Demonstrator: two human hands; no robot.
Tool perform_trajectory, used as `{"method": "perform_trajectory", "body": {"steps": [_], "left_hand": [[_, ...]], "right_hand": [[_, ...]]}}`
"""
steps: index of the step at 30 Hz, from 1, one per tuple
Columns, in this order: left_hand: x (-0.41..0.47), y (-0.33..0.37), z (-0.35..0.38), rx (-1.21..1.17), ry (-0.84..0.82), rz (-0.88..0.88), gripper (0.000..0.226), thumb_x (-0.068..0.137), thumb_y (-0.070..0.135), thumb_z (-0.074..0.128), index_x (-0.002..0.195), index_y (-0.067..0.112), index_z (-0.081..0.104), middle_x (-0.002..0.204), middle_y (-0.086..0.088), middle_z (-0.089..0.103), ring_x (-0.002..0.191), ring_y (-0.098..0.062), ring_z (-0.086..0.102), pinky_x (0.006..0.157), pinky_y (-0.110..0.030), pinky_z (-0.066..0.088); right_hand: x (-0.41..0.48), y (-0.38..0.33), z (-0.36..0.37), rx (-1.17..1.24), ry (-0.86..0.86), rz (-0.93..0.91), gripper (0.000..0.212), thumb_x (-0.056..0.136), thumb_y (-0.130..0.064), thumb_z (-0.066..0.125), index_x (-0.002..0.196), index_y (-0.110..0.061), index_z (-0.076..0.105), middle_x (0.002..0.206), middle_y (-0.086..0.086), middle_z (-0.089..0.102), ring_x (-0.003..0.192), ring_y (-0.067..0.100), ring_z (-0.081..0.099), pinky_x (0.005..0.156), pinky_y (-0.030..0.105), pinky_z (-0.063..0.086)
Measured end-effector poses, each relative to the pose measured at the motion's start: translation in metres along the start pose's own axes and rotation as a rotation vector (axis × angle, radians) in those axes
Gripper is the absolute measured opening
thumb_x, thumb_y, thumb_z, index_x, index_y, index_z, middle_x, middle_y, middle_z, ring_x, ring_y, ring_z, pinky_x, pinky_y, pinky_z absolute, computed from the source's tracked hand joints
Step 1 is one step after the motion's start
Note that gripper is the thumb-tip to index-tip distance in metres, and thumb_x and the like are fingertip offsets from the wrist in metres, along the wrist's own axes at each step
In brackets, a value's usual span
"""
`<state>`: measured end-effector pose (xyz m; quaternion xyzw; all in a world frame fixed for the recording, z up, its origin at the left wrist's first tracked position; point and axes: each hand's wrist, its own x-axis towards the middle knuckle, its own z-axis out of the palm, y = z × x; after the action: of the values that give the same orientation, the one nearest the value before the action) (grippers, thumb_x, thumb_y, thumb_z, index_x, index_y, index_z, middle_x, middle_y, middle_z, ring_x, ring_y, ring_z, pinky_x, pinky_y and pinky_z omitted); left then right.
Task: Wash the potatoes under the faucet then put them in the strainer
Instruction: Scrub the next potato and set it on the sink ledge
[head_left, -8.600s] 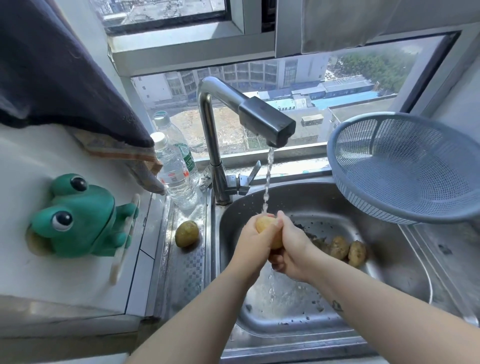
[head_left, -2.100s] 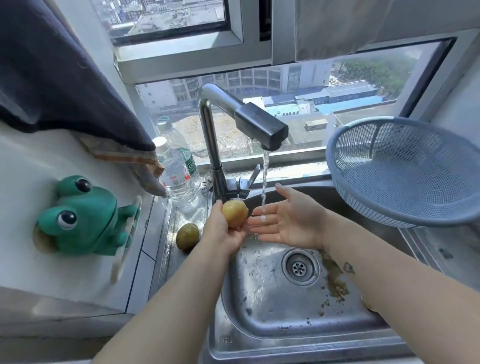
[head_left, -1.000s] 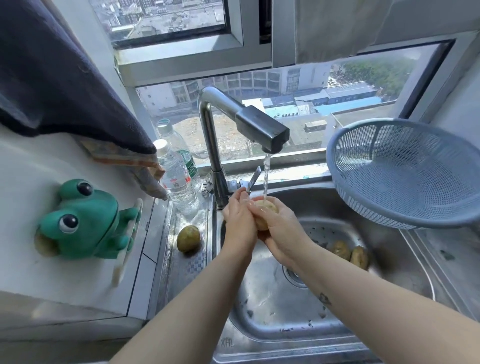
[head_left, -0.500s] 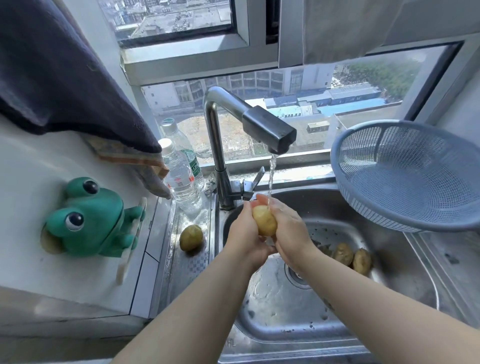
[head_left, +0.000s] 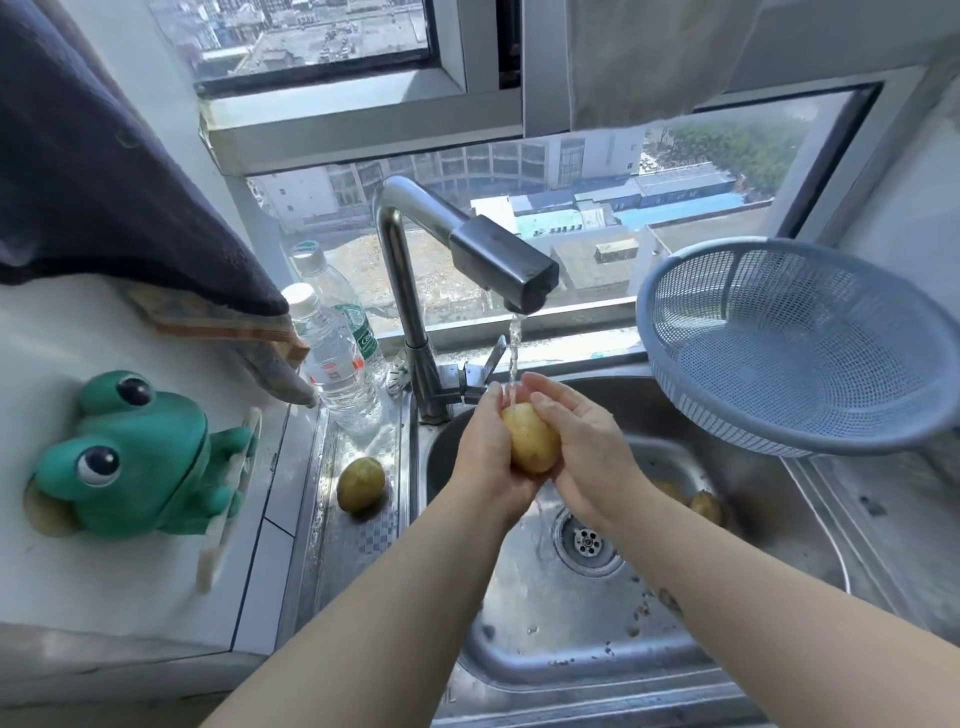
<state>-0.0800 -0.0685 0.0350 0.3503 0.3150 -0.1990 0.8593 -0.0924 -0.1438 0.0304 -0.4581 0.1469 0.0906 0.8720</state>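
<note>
The person holds one potato (head_left: 531, 439) right under the faucet (head_left: 498, 260). The water (head_left: 513, 358) runs down onto its top end. The left hand (head_left: 483, 457) is curled round one side and the right hand (head_left: 589, 454) cups the other, so the potato is squeezed between them. It looks hard and a bit heavy. Its wet skin will be slippery, I think, so a firm hold round the fat middle seems best. The blue strainer (head_left: 810, 353) sits tilted at the right side of the sink (head_left: 571, 639).
</note>
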Motion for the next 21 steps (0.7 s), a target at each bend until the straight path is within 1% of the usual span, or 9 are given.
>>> {"method": "perform_trajectory", "body": {"steps": [3,5,7,9,11,13,16,19,21], "left_hand": [[0.003,0.005,-0.002,-0.016,-0.003,0.114,0.019,0.097,0.032,0.050,0.086,0.020,0.060,0.077,-0.002,0.059,0.070,-0.016,0.061,0.054,-0.025,0.054],[0.003,0.010,-0.003,-0.049,0.023,0.137,0.021,0.099,0.034,0.045,0.090,0.021,0.059,0.079,-0.003,0.055,0.067,-0.018,0.059,0.053,-0.027,0.053],[0.002,0.012,-0.007,-0.039,0.007,0.120,0.026,0.101,0.037,0.039,0.094,0.021,0.058,0.080,-0.004,0.055,0.065,-0.018,0.059,0.056,-0.028,0.052],[0.000,0.011,-0.011,-0.007,-0.013,0.100,0.027,0.102,0.034,0.037,0.090,0.019,0.055,0.072,-0.002,0.056,0.057,-0.015,0.061,0.054,-0.025,0.052],[-0.001,0.009,-0.014,0.023,-0.023,0.073,0.030,0.102,0.033,0.037,0.084,0.017,0.055,0.065,-0.001,0.059,0.055,-0.013,0.063,0.051,-0.023,0.052],[0.000,0.008,-0.016,0.050,-0.043,0.068,0.034,0.102,0.033,0.038,0.083,0.015,0.059,0.069,-0.002,0.064,0.065,-0.015,0.065,0.057,-0.029,0.053],[-0.004,0.007,-0.016,0.072,-0.056,0.121,0.023,0.098,0.026,0.047,0.087,0.014,0.063,0.079,-0.004,0.066,0.074,-0.016,0.064,0.060,-0.030,0.052],[-0.007,-0.007,-0.016,0.154,-0.055,0.222,0.009,0.097,0.017,0.051,0.099,0.017,0.060,0.080,0.000,0.063,0.068,-0.009,0.061,0.051,-0.021,0.048],[-0.008,-0.016,-0.015,0.145,-0.021,0.279,0.015,0.096,0.015,0.054,0.110,0.017,0.056,0.084,0.000,0.063,0.070,-0.008,0.062,0.052,-0.021,0.049]], "right_hand": [[0.003,0.007,0.002,-0.354,-0.062,-0.076,0.029,0.085,-0.009,0.067,0.114,-0.012,0.064,0.108,0.011,0.068,0.100,0.018,0.066,0.092,0.032,0.052],[0.005,0.012,0.002,-0.449,-0.069,-0.065,0.034,0.079,-0.010,0.073,0.112,-0.010,0.063,0.105,0.014,0.068,0.091,0.016,0.066,0.087,0.031,0.054],[0.007,0.016,0.002,-0.446,-0.041,-0.063,0.026,0.077,-0.009,0.074,0.101,-0.010,0.065,0.096,0.014,0.069,0.084,0.017,0.065,0.082,0.033,0.056],[0.009,0.019,0.004,-0.448,-0.023,-0.094,0.015,0.078,-0.011,0.073,0.091,-0.014,0.067,0.086,0.009,0.068,0.079,0.015,0.065,0.076,0.030,0.056],[0.011,0.022,0.007,-0.457,0.001,-0.135,0.004,0.078,-0.019,0.072,0.081,-0.018,0.069,0.079,0.006,0.069,0.078,0.016,0.067,0.075,0.030,0.055],[0.014,0.025,0.011,-0.428,0.028,-0.131,0.013,0.086,-0.022,0.066,0.075,-0.017,0.071,0.075,0.004,0.071,0.079,0.018,0.068,0.078,0.033,0.056],[0.018,0.023,0.017,-0.370,0.143,-0.090,0.032,0.095,-0.023,0.053,0.067,-0.015,0.068,0.065,0.002,0.065,0.069,0.017,0.063,0.068,0.031,0.054],[0.015,0.019,0.016,-0.379,0.163,-0.089,0.034,0.099,-0.027,0.044,0.080,-0.011,0.067,0.073,0.006,0.067,0.069,0.017,0.064,0.065,0.029,0.053],[0.010,0.018,0.015,-0.471,0.135,-0.156,0.033,0.101,-0.027,0.041,0.085,-0.015,0.068,0.081,0.005,0.071,0.078,0.019,0.068,0.072,0.029,0.055]]}}
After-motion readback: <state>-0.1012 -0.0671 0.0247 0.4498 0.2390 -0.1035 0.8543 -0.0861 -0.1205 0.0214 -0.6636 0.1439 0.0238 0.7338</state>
